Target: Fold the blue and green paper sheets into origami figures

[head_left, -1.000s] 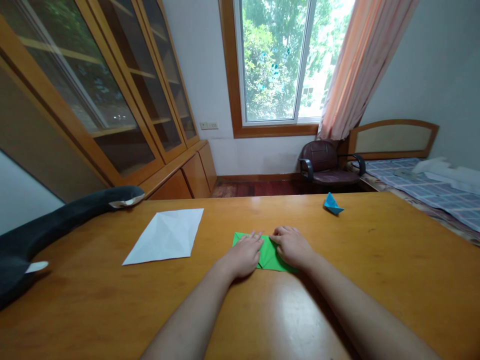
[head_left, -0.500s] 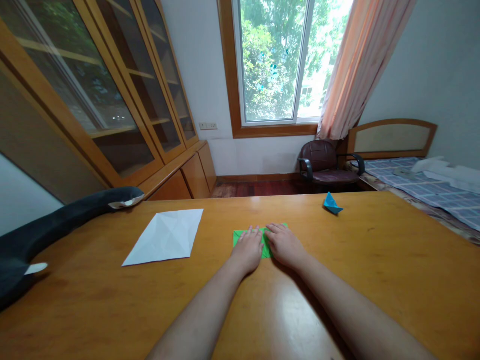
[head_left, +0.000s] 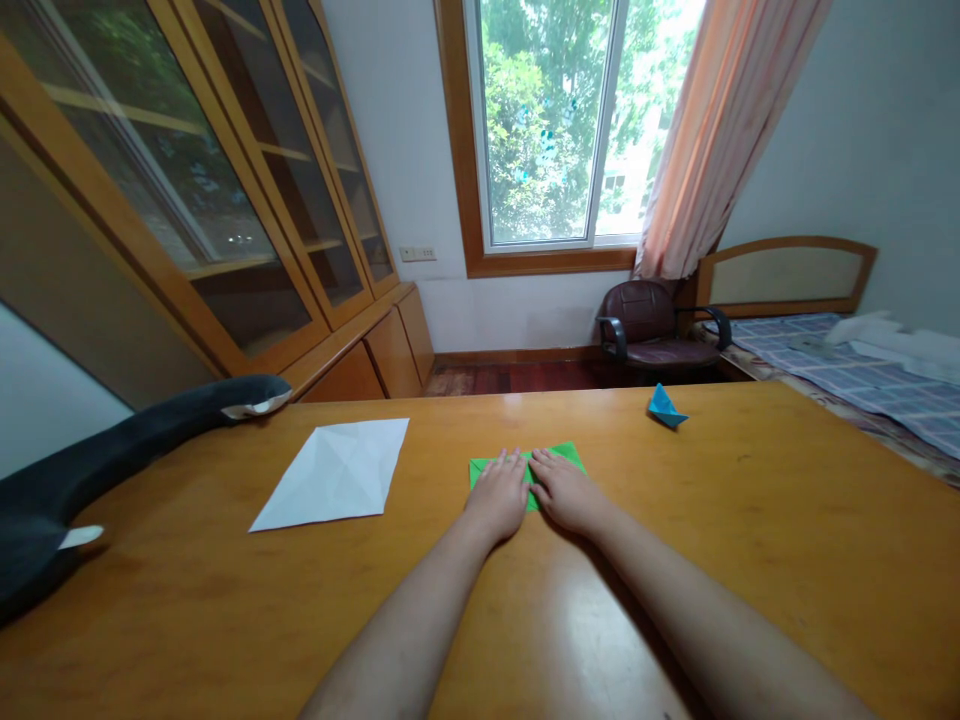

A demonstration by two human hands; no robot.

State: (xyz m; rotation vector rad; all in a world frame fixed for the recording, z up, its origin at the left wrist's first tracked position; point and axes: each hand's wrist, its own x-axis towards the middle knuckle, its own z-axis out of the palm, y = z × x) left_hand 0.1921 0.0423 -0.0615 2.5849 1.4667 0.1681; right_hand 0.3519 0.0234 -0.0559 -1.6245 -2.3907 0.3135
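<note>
Your left hand (head_left: 499,497) and right hand (head_left: 568,492), grip flattened, apparently crease green paper (head_left: 571,456) toward the table's (head_left: 225,620) far edge. Even pressure seems called for next.

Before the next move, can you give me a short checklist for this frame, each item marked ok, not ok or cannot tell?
1. Left hand on the green paper: ok, it rests flat on the paper's left part.
2. Right hand on the same paper: ok, it rests flat, its fingers beside the left hand's.
3. Full outline of the green paper in sight: not ok, the hands cover much of it.
4. Creases under the palms sharp: cannot tell, they are hidden.
5. White sheet apart from both hands: ok, it lies to their left.
6. Blue folded paper apart from both hands: ok, it sits beyond the right hand, farther right.
</note>
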